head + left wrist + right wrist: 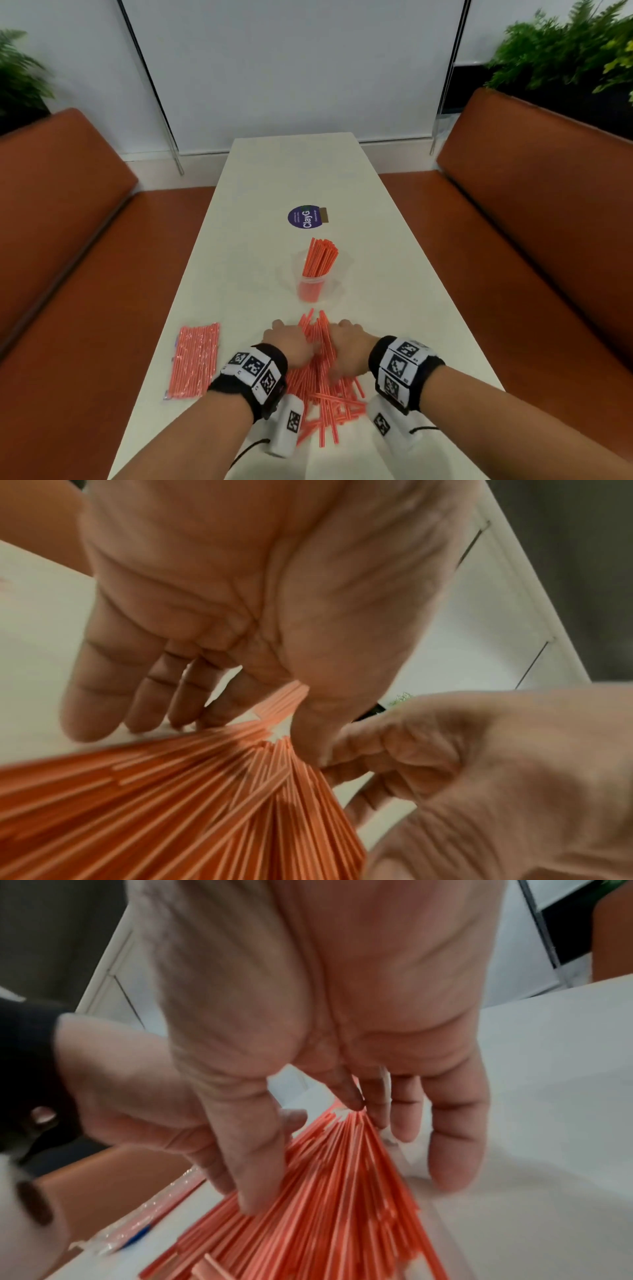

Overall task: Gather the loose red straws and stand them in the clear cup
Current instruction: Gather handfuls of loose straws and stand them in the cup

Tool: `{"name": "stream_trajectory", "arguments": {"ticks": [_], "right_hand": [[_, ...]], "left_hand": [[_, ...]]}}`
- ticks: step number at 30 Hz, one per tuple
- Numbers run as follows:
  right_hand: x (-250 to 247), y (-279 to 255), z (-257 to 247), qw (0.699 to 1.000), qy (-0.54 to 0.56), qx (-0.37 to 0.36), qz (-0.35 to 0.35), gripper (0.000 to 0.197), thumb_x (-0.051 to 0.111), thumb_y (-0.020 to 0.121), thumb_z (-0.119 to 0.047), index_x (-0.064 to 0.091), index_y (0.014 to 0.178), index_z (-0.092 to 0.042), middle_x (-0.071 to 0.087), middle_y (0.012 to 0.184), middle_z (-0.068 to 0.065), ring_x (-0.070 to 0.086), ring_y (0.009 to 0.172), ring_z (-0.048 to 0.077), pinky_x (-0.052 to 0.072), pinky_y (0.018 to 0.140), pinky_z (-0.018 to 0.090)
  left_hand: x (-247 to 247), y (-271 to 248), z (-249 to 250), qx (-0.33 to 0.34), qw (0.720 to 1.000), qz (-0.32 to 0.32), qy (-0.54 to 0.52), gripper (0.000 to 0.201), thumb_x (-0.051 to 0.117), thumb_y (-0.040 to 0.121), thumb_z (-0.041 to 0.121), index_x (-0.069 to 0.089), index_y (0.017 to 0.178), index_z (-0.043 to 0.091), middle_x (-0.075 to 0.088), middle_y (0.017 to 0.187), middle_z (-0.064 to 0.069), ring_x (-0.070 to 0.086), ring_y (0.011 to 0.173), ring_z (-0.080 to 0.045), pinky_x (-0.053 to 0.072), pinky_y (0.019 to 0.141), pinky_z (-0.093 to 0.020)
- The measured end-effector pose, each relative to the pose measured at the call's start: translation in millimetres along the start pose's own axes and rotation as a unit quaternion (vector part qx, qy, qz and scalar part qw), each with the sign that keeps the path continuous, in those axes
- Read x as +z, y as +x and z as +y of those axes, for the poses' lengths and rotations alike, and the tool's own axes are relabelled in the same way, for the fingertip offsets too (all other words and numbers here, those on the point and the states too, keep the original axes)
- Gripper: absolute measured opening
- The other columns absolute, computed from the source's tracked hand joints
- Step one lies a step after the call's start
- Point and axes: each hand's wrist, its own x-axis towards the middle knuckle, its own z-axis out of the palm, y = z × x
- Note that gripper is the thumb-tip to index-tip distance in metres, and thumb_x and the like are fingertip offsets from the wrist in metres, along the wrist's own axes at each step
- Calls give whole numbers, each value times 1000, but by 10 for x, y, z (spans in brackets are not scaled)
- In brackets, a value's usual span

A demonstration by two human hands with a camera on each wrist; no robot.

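Loose red straws [322,380] lie in a fanned pile on the white table [274,178], near its front edge. My left hand [291,342] and right hand [346,342] press the pile's far end together from either side, with fingers fairly straight. In the left wrist view, my left hand [240,723] has its fingertips on the table and its thumb against the straws [171,818]. Seen from the right wrist, my right hand [342,1164] lays its thumb on the straws [325,1218]. Just beyond the hands stands the clear cup [330,277], holding a bundle of upright straws [320,257].
A sealed plastic packet of red straws [195,359] lies at the table's left edge, also seen as the packet [154,1213] from the right wrist. A round purple sticker [305,216] is beyond the cup. Orange benches [68,222] flank the table.
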Motion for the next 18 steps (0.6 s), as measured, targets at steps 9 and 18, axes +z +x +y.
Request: {"name": "stream_trajectory", "arguments": {"ticks": [9, 18], "right_hand": [[367, -164, -27, 990, -140, -16, 10, 138, 90, 42, -48, 11, 146, -3, 28, 141, 17, 27, 129, 35, 41, 106, 49], [284, -124, 115, 997, 17, -24, 77, 79, 80, 70, -29, 38, 132, -4, 45, 129, 15, 50, 117, 31, 46, 100, 37]], "left_hand": [[569, -305, -135, 48, 994, -28, 96, 160, 86, 45, 59, -20, 150, 0, -10, 160, -18, 3, 148, -38, 20, 121, -45], [451, -267, -175, 16, 999, 47, -23, 113, 85, 61, 43, 22, 146, 2, 35, 139, -12, 36, 130, -29, 39, 110, -36]]}}
